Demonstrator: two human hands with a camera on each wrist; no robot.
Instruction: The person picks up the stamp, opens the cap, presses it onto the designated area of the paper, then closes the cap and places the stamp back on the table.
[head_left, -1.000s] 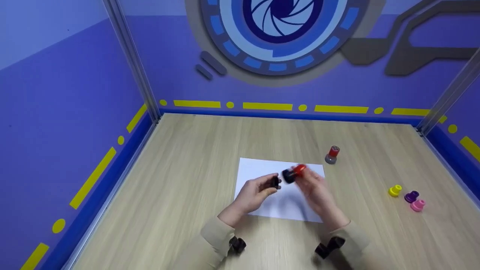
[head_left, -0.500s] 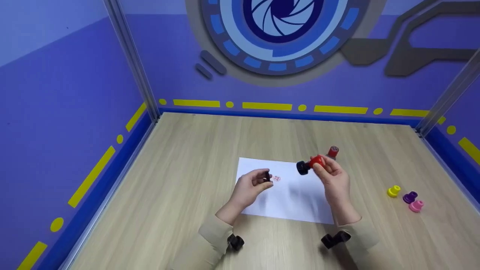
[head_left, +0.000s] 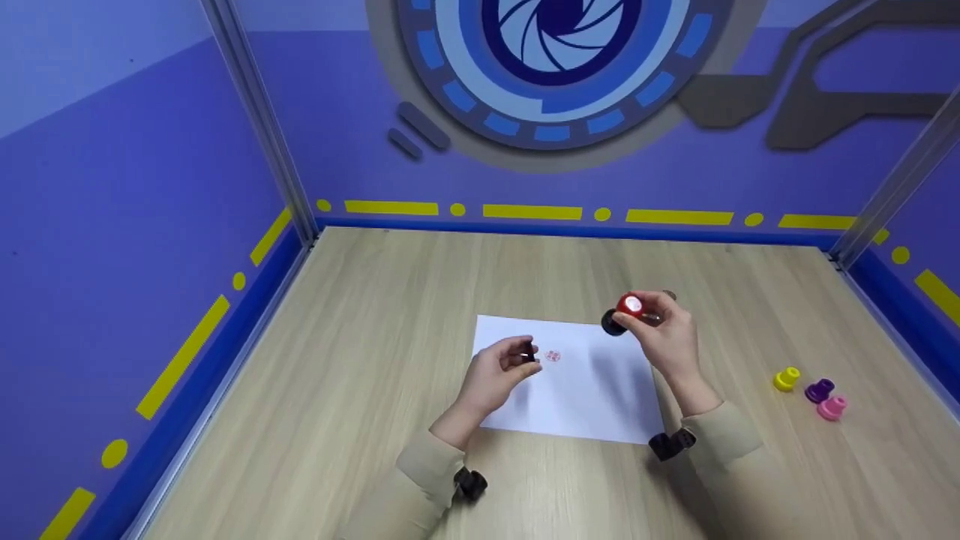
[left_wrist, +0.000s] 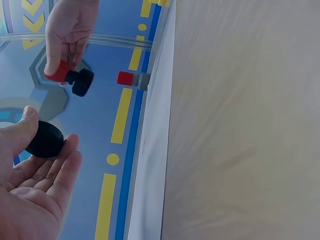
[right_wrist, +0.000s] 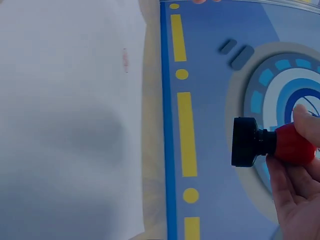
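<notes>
My left hand (head_left: 491,379) pinches a round black cap (left_wrist: 45,139) between thumb and fingers, above the left part of a white sheet of paper (head_left: 585,405). In my right hand (head_left: 667,341) is a stamp (right_wrist: 265,142) with a red knob and a wide black base, gripped by the knob. It is raised over the paper's far right corner, apart from the cap. A small round red imprint (head_left: 553,356) shows on the paper, just right of the left fingertips. Behind the right hand stands another stamp (left_wrist: 132,80) with a red top and grey base, mostly hidden in the head view.
To the right on the wooden table (head_left: 375,300) stand a yellow stamp-shaped piece (head_left: 787,379), a purple one (head_left: 820,390) and a pink one (head_left: 832,408). Blue-purple walls (head_left: 360,135) enclose the table at the back and both sides.
The right hand has carried the stamp away from the left hand, rightward and up, tilting its knob toward the head camera. The left hand drew slightly left, and the red imprint came into view.
</notes>
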